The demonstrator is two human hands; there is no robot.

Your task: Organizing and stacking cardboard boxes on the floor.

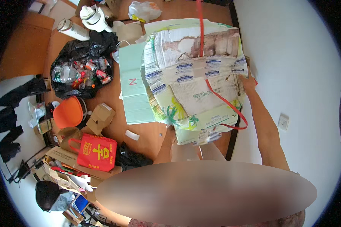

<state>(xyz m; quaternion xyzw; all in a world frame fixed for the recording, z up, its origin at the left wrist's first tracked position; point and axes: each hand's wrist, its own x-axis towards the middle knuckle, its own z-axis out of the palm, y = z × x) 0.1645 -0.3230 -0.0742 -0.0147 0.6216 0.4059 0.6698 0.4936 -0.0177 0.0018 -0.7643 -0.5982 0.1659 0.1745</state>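
Note:
A stack of flattened cardboard boxes (187, 93), some torn and stained, lies before me, with a pale green flattened box (135, 93) at its left side. A red strap (227, 102) crosses over the stack, its near part curling in a loop at the lower right. My right hand (247, 81) grips the right edge of the stack, beside the wall. My left hand (170, 135) is at the near edge, low on the left; its fingers are partly hidden by the cardboard, so its grip is unclear.
A black bag (59, 56) of bottles and cans lies left of the stack. Nearer are an orange stool seat (68, 112), a small open carton (101, 117) and a red bag (98, 153). The white wall (295, 71) with a socket (283, 122) bounds the right side.

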